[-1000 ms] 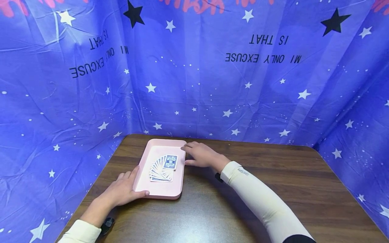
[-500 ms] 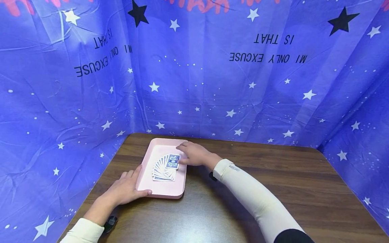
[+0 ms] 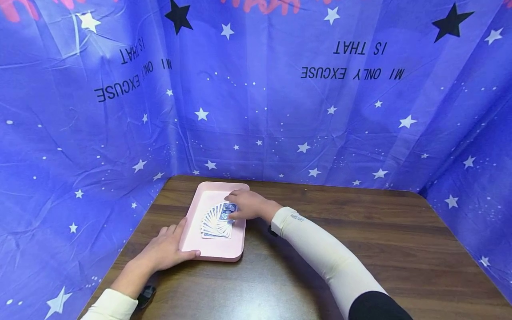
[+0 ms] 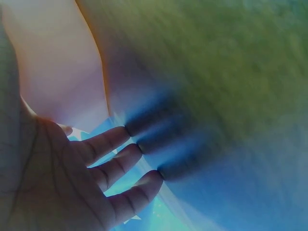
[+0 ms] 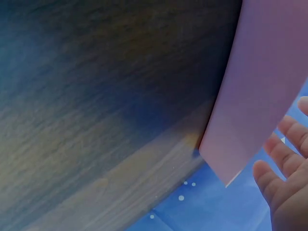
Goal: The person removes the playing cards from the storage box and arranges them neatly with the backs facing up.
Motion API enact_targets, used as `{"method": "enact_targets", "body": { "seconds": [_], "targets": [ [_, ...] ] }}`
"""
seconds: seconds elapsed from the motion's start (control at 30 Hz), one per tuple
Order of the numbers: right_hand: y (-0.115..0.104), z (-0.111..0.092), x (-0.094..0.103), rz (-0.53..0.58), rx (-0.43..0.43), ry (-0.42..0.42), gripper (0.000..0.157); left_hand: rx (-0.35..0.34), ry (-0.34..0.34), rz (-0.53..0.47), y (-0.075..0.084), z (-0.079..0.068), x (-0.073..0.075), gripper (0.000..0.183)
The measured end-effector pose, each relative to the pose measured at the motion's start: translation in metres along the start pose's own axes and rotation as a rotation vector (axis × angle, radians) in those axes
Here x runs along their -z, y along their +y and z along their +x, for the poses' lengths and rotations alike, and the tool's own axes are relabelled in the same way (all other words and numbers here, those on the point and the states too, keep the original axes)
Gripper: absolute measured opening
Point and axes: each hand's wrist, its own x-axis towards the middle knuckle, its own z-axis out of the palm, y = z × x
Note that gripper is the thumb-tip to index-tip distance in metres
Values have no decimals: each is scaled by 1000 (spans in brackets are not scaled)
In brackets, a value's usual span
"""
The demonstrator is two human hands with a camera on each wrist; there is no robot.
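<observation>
A pink tray [image 3: 193, 202] lies on the table, with a fan of blue-backed playing cards [image 3: 212, 222] spread inside it. My left hand [image 3: 166, 249] rests along the tray's left side, its thumb at the near left corner. In the left wrist view, the left hand's extended fingers [image 4: 127, 195] reach down to the table beside the tray wall [image 4: 62, 67]. Reaching over the right rim, my right hand [image 3: 250, 205] covers part of the topmost card, thumb at its lower right. In the right wrist view, the right hand's fingers [image 5: 284, 154] are spread apart above the tray's outer wall [image 5: 255, 82].
The brown wooden table [image 3: 340, 240] extends to the right of the tray and toward the front. Blue star-patterned curtains [image 3: 264, 111] hang behind it and along both sides. The tray sits near the table's far left edge.
My right hand has moved left from the tray's right rim to over the top card. The left hand keeps its place at the tray, and the cards stay fanned.
</observation>
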Motion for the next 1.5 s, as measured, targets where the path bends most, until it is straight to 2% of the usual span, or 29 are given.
{"method": "enact_targets", "body": {
  "seconds": [0.63,1.2,1.5],
  "targets": [
    [-4,9,-8,40,-52,-95,69,13,-20,5,0,1,0,118],
    [0,13,-22,43,-74,-111,67,27,-18,5,-2,1,-2,117],
    [-1,14,-22,37,-79,-104,69,24,-12,2,-3,1,-2,117]
  ]
}}
